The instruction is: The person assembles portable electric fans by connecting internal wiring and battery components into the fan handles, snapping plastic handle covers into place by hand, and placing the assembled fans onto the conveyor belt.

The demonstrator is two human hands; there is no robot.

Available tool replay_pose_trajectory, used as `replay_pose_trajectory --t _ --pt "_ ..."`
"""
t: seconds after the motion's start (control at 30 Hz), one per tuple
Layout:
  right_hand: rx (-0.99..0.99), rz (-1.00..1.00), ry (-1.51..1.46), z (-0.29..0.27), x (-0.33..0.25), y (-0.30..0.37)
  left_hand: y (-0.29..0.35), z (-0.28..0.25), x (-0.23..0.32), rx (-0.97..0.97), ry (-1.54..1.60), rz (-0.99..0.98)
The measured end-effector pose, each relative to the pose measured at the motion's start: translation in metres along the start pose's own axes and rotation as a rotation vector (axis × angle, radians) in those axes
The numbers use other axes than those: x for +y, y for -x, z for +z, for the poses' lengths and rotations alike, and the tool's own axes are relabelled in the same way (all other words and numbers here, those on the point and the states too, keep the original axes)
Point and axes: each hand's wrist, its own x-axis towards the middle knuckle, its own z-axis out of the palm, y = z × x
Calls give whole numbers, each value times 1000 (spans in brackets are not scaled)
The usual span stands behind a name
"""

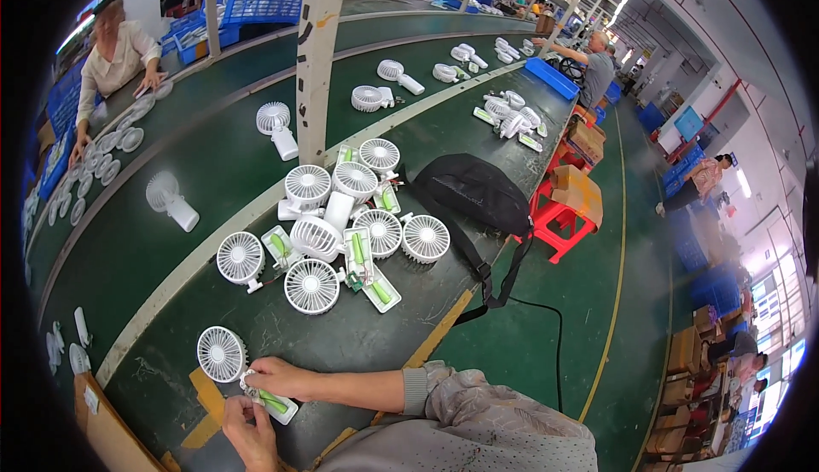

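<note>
A small white handheld fan lies opened up on the bench in front of me, its round caged head point(222, 354) pointing away from me. Below the head is its white handle shell point(283, 413) with a green battery point(272, 400) inside. My right hand point(280, 379) is closed in a pinch at the neck, between head and shell. Close beside it, my left hand point(247, 432) pinches at the shell's upper end. The fingers hide the small parts and wiring between them, so what each fingertip grips cannot be made out.
A pile of white fans point(317, 237), some with open handles, lies ahead of me. A black bag point(473, 192) with straps rests to its right. The green conveyor belt point(217, 178) carries more fans past a white post point(316, 71). Red stools point(559, 216) stand beside the bench; co-workers sit farther off.
</note>
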Motion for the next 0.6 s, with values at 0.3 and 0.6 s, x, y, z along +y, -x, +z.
replay_pose_trajectory --t 0.3,0.6 --pt "63 -98 -9 12 8 -6 8 11 -1 136 -289 140" --pt "-2 126 -203 -5 -21 18 -2 -46 10 41 -197 133"
